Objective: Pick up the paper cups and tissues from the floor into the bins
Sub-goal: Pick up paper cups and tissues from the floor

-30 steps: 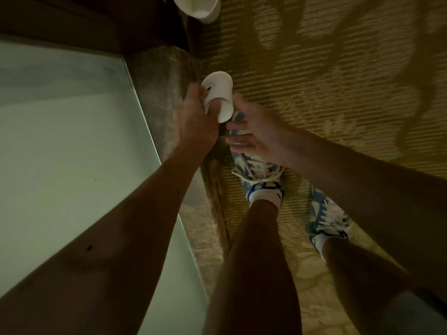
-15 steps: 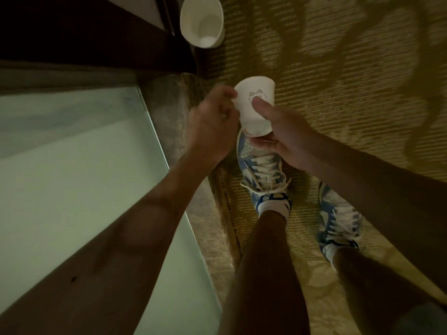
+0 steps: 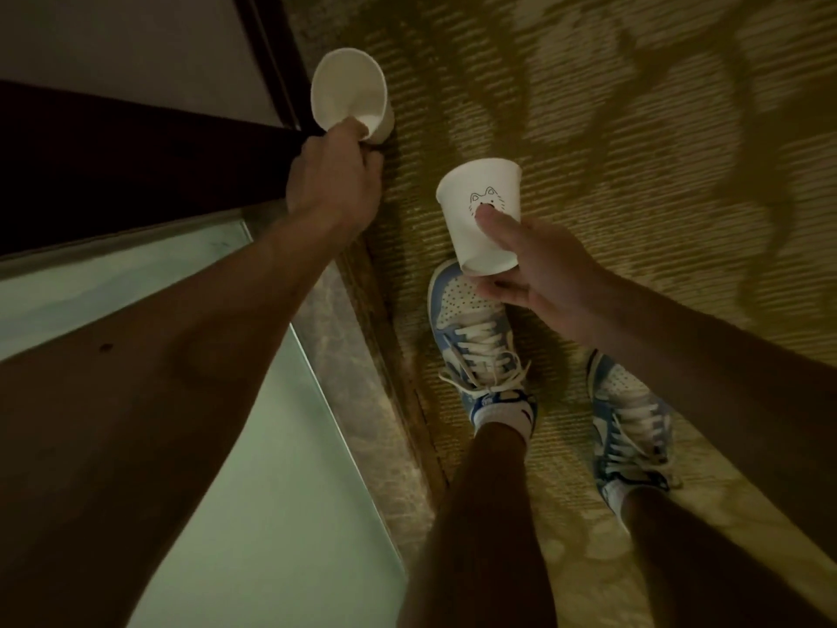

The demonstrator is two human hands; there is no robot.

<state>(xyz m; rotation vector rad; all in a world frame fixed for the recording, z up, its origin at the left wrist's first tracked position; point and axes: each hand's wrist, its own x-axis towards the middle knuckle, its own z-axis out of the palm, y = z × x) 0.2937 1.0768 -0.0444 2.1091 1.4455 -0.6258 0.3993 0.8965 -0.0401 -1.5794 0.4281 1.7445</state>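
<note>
While both bare arms reach down over the patterned carpet (image 3: 634, 129), two white paper cups show in the head view. The plain cup (image 3: 348, 88) sits toward 11 o'clock of the picture, tipped on the carpet with its open mouth turned up at the camera. It is right beside the dark frame (image 3: 271, 61) that runs off toward 12 o'clock. The left grip (image 3: 335, 174) meets it from 6 o'clock, its fingers curled and clenched on the cup's near rim, with one fingertip lapping over the edge into the mouth. Whether the cup has left the floor cannot be told.

The printed cup (image 3: 480, 219) is near the middle of the picture, at about 4 o'clock from the plain one and well apart from it. The right grip (image 3: 543, 269) is grasping it from 4 o'clock, with the thumb laid on the little animal face drawn on its side and the other fingers spread beneath its base. It is held in the air, wide end toward 12 o'clock, just above the toe of the left sneaker (image 3: 475, 337), which is blue and white with pale laces. The right sneaker (image 3: 629, 428) stands at 4 o'clock from its mate, on the same carpet.

Along the 9 o'clock side lies a pale green glass pane (image 3: 226, 446), bordered by a mottled stone ledge (image 3: 344, 355) that meets the carpet
</note>
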